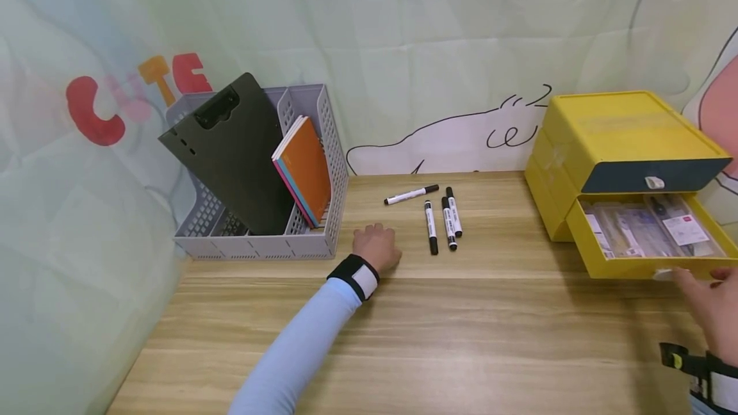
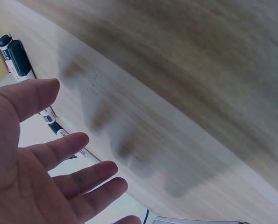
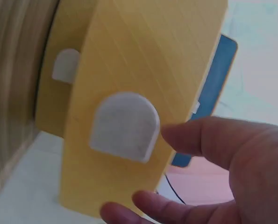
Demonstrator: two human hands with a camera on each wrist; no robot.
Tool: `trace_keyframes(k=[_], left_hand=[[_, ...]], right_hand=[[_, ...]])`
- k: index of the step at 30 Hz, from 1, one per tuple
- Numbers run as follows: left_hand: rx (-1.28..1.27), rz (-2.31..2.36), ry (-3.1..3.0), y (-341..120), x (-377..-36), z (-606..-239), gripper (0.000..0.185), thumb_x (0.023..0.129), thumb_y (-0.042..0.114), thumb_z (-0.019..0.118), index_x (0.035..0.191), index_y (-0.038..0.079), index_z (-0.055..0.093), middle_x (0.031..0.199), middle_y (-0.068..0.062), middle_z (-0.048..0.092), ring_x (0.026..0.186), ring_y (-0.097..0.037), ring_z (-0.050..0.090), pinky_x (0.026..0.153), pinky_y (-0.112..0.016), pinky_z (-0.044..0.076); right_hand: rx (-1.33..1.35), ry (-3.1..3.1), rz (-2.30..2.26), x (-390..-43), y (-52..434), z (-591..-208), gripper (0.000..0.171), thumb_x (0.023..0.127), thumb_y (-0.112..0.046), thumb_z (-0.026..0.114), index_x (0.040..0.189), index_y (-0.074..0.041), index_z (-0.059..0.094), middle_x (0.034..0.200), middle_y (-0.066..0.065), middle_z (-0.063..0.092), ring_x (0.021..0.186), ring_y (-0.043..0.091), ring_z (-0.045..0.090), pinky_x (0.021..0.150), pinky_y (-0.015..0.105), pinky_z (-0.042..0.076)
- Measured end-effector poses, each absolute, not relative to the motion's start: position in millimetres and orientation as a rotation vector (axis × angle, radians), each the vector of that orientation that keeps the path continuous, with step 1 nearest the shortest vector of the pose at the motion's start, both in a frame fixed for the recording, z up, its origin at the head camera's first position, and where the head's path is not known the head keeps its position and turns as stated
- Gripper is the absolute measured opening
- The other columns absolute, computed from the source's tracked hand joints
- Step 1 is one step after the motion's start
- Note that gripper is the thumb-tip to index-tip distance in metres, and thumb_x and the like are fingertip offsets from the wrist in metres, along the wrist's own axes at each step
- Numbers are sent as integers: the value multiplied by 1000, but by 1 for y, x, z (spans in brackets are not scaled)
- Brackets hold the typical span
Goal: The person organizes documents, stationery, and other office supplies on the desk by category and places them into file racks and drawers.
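While the left hand (image 1: 377,247) hovers relaxed, grip wide and holding nothing, over the bench (image 1: 461,338), four markers (image 1: 442,219) lie just right of it — within easy reach. Right hand (image 1: 712,312), fingers spread, sits at the pulled-out yellow drawer (image 1: 634,266) by its white tab (image 3: 124,126) — nothing gripped.

A yellow drawer box (image 1: 623,127) with a dark blue upper front is being shown; at nine o'clock, black-and-white markers (image 1: 444,219); further, a grey perforated rack (image 1: 311,245) holding an orange notebook (image 1: 305,168).
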State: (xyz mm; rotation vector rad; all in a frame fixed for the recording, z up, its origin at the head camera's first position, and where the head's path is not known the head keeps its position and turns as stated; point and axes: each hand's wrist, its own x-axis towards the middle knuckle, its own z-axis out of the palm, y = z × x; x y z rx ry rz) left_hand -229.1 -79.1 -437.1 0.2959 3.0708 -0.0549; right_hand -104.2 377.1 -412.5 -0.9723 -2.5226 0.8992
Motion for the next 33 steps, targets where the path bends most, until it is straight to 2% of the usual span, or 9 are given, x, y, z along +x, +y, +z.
trace_keyframes(k=[3,4,8,15,19,21,25,29,33], left_hand=[[299,-49,3071,-78,-229,-437,34,91,32,65,113,8,71,104,-13,64,101,-31,60,89,-52,46],[297,-49,3071,-79,-229,-437,34,90,32,65,114,8,71,104,-13,64,101,-31,60,89,-52,46],[289,-50,3066,-80,-228,-435,35,91,33,65,115,8,70,106,-13,64,102,-31,60,91,-52,45],[283,-69,3059,-81,-227,-435,37,91,35,65,117,8,70,106,-13,64,103,-30,60,91,-52,45],[284,-80,3065,-82,-227,-436,38,91,36,65,117,9,70,107,-12,64,103,-30,60,91,-51,46],[278,-74,3065,-83,-226,-436,39,91,37,66,118,9,69,108,-13,64,104,-30,60,91,-51,45],[273,-68,3062,-84,-224,-434,41,90,39,68,118,9,69,108,-12,64,104,-30,60,91,-51,45],[265,-79,3057,-86,-223,-433,42,90,40,68,118,8,69,107,-13,64,104,-30,60,91,-50,45],[256,-83,3058,-89,-221,-432,42,90,40,68,118,8,69,107,-13,64,105,-30,60,92,-50,45]], right_hand=[[-916,-2647,909,-108,381,-417,64,97,-36,51,125,20,41,103,37,49,74,39,51,50,34,41],[-889,-2684,906,-109,378,-413,62,96,-34,53,122,21,42,101,37,50,75,41,52,50,34,40],[-812,-2761,871,-110,362,-387,45,94,-23,51,105,20,47,83,31,54,66,32,50,48,33,38],[-779,-2776,828,-128,355,-377,49,94,-33,47,99,16,51,74,21,51,69,35,49,52,38,36],[-780,-2739,772,-150,356,-383,52,95,-39,46,89,12,56,65,16,51,66,34,47,54,40,33],[-790,-2715,761,-163,355,-384,54,95,-40,46,91,13,57,69,21,54,69,36,49,55,40,33],[-816,-2694,802,-183,355,-386,51,94,-38,44,92,10,58,72,22,56,75,38,49,55,41,32],[-820,-2679,846,-193,353,-385,46,93,-36,42,87,7,56,65,16,52,76,37,47,57,42,30],[-794,-2679,860,-195,352,-387,49,94,-38,41,93,8,57,73,21,55,79,38,48,58,43,30]])
